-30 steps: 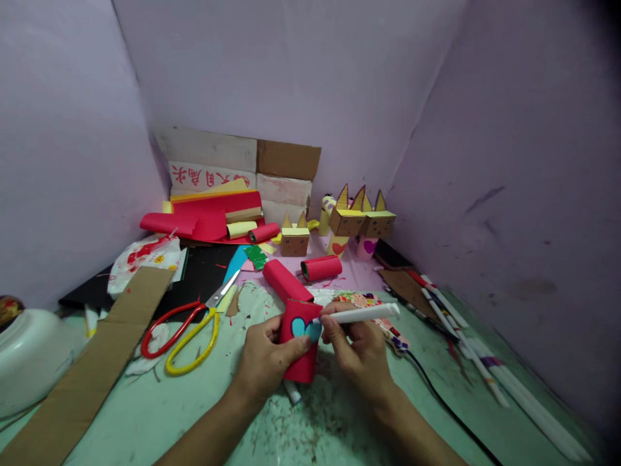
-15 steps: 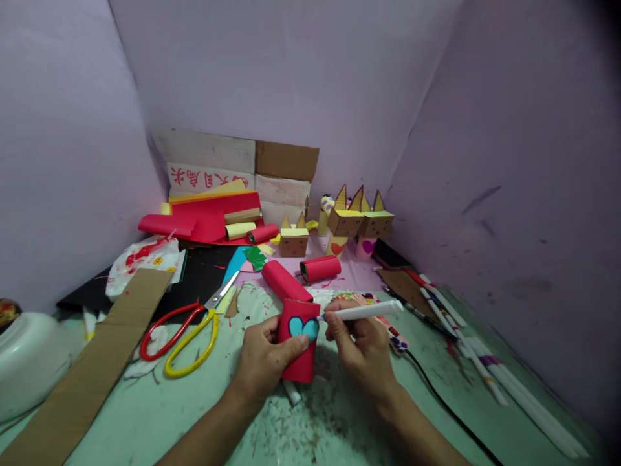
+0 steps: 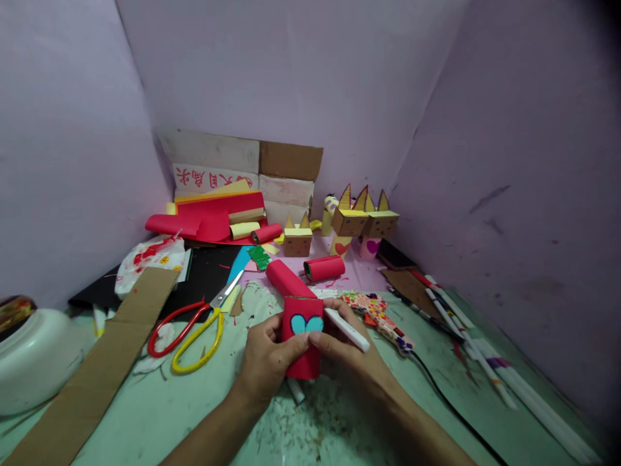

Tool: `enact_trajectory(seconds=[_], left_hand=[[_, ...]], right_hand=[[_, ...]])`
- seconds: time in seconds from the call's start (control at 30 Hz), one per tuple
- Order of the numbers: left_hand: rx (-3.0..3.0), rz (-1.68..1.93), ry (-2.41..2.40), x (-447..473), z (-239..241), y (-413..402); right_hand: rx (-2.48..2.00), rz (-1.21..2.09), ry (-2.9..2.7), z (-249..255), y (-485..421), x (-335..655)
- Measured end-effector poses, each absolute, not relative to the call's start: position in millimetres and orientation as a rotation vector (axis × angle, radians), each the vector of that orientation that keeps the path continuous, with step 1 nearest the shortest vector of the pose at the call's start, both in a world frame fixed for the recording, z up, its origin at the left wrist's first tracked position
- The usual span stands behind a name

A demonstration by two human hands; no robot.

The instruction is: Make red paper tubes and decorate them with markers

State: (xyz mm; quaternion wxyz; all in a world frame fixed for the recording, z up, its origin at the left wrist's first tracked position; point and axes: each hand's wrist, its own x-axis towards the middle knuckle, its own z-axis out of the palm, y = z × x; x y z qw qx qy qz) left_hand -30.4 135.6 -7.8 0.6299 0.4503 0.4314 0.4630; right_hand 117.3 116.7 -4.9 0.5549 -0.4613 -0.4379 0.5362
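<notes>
My left hand [image 3: 265, 358] grips a red paper-covered tube [image 3: 303, 369] from its left side, thumb across the front. A light-blue heart [image 3: 299, 323] with a dark outline is on the tube's face; my thumbs cover its lower part. My right hand [image 3: 350, 346] is closed on a white marker [image 3: 350, 331], whose tip I cannot make out, and its thumb presses the tube's right edge. Behind the held tube, another red tube [image 3: 287, 277] lies slanted, and a shorter red roll [image 3: 325, 268] rests farther back. A pen-like piece [image 3: 295, 391] lies beneath the held tube.
Scissors [image 3: 198, 336] with red and yellow handles lie left, beside a long cardboard strip [image 3: 104, 362]. Cardboard-headed figures [image 3: 350, 223] stand at the back right. On the right are a flower-patterned glue gun [image 3: 381, 318] with a black cord and several white sticks [image 3: 528, 395].
My right hand has moved in from beside the tube to touch its right edge. The marker has swung from pointing at the heart to slanting down toward the right.
</notes>
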Motion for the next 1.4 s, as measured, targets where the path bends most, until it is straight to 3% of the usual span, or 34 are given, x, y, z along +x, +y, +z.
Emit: enact_trajectory(seconds=[0.2,0.53,0.9,1.27,1.4], left_hand=[[0.992,1.072,0.914,-28.5,-1.0,130.0],[1.065,0.871,0.779,-42.2,1.2,143.6],[1.419,0.621,1.015,-44.7,38.8,170.7],[1.617,0.635,0.833,-50.0,26.6,179.6],[1.589,0.666,0.844,-49.2,20.9,181.5]], right_hand=[[-1.077,1.409,-0.889,-3.7,114.1,114.6],[-1.226,1.227,-1.023,11.7,114.3,117.2],[-1.263,1.320,-1.147,10.2,111.9,114.9],[-1.338,1.242,-1.263,6.1,114.0,119.0],[-1.362,0.985,-1.262,10.7,107.7,132.5]])
